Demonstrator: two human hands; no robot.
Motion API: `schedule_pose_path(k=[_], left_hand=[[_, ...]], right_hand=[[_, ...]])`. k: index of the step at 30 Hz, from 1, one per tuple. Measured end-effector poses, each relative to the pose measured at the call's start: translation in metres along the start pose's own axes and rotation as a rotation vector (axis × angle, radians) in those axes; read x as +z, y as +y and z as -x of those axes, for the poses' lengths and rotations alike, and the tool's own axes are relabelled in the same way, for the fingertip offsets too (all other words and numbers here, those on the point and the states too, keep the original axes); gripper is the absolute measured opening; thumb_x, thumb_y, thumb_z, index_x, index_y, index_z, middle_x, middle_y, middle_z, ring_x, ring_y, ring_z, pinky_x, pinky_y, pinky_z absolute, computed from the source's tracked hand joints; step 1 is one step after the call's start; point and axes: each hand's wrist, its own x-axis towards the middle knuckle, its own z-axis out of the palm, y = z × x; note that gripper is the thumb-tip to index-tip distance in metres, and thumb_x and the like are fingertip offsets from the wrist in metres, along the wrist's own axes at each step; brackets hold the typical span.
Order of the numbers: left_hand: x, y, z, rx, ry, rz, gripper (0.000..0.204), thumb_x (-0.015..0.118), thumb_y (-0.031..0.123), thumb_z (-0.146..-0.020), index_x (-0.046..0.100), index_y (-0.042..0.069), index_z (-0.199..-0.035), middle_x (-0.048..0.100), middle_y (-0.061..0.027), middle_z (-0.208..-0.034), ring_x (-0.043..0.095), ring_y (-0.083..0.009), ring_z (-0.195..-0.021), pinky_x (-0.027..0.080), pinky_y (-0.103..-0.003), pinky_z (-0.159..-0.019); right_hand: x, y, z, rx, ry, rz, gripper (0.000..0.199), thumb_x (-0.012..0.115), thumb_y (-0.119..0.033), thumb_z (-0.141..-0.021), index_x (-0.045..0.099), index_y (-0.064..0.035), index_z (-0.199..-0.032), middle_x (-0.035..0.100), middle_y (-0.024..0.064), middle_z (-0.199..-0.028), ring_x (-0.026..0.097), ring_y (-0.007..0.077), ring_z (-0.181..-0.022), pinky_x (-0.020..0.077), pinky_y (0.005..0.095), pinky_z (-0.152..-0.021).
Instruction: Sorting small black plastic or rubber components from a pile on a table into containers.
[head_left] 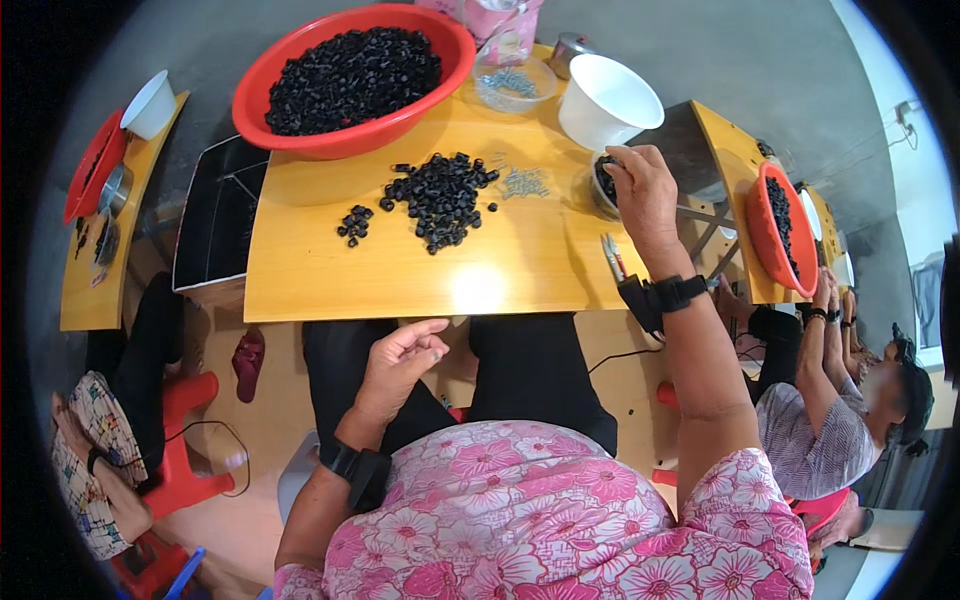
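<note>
My right hand (645, 195) is over a small clear tub (599, 205) near the table's right edge, its thumb and fingertips pinched together. Black pieces show inside that tub; whether one is between my fingertips is too small to tell. Below the table's front edge, above my lap, my left hand (398, 365) is held with its fingers curled toward the thumb. Anything in it is hidden. A pile of small black ring-like plastic pieces (440, 200) lies mid-table, with a smaller cluster (355, 225) to its left. Small silvery metal pins (525, 182) are scattered right of the pile.
Behind the pile stands a large red basin (262, 125) full of black pieces. A clear bowl of metal pieces (535, 98), a white bowl (612, 105) and a metal tin (572, 50) are at the back. Red-handled snips (613, 258) lie front right. People sit at tables on both sides.
</note>
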Motion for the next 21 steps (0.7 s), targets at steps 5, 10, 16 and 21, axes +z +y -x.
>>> schedule_pose_path(k=[5, 10, 16, 21], left_hand=[[0.001, -0.001, -0.006, -0.016, -0.044, 0.006, 0.035, 0.058, 0.002, -0.087, 0.059, -0.002, -0.122, 0.063, -0.0022, -0.093, 0.057, -0.0085, -0.087, 0.046, -0.023, -0.081], [-0.001, -0.003, -0.008, -0.026, -0.058, 0.024, 0.035, 0.059, 0.002, -0.088, 0.06, -0.001, -0.122, 0.063, -0.0021, -0.094, 0.057, -0.0084, -0.087, 0.046, -0.023, -0.081], [-0.002, 0.003, -0.006, -0.067, -0.049, 0.053, 0.034, 0.061, 0.002, -0.088, 0.06, 0.0, -0.122, 0.063, -0.0014, -0.094, 0.057, -0.008, -0.087, 0.045, -0.023, -0.082], [-0.001, 0.006, -0.007, -0.068, -0.062, 0.071, 0.032, 0.061, 0.002, -0.089, 0.061, 0.0, -0.121, 0.063, -0.0008, -0.094, 0.057, -0.0072, -0.087, 0.045, -0.022, -0.082]], right_hand=[[0.025, -0.027, 0.018, -0.05, -0.108, -0.232, 0.012, 0.063, -0.003, -0.078, 0.068, -0.006, -0.089, 0.063, 0.0128, -0.085, 0.062, 0.0319, -0.081, 0.0504, 0.0389, -0.071], [0.056, -0.055, 0.024, -0.004, -0.223, -0.361, 0.014, 0.064, -0.004, -0.078, 0.069, -0.0057, -0.091, 0.063, 0.0141, -0.083, 0.061, 0.0336, -0.082, 0.0496, 0.0403, -0.074], [0.079, -0.071, 0.023, 0.043, -0.297, -0.413, 0.017, 0.062, -0.001, -0.078, 0.068, -0.0049, -0.093, 0.061, 0.0154, -0.086, 0.061, 0.0341, -0.078, 0.0494, 0.0399, -0.072], [0.089, -0.072, 0.023, 0.082, -0.232, -0.433, 0.018, 0.061, 0.0, -0.078, 0.069, -0.0043, -0.094, 0.062, 0.015, -0.086, 0.062, 0.0323, -0.078, 0.0503, 0.0386, -0.071]])
